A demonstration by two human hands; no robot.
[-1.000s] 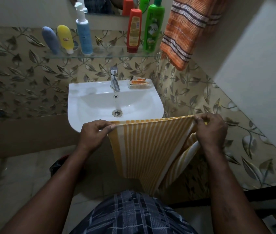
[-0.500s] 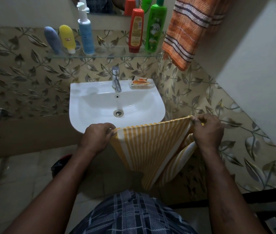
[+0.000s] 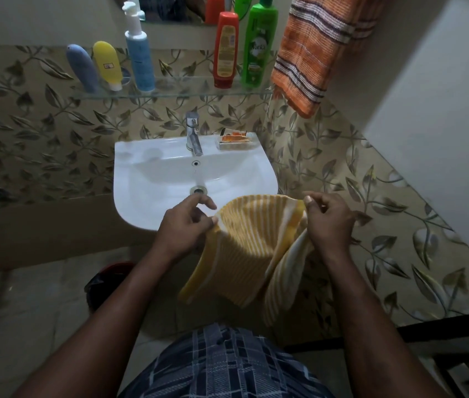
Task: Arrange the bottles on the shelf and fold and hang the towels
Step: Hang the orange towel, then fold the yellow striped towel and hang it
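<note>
Both hands hold a yellow-and-white striped towel before the white washbasin. The left hand pinches its left edge. The right hand grips the right corner.

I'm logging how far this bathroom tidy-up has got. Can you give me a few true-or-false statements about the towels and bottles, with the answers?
1. The left hand and right hand both hold the yellow striped towel. True.
2. The orange towel lies in the sink. False: the orange towel hangs on the wall at the upper right, and nothing lies in the basin of the sink.
3. Five bottles and tubes are on the glass shelf. True.
4. The green bottle is leftmost on the shelf. False: the green bottle is at the right end, beside the red bottle.
</note>
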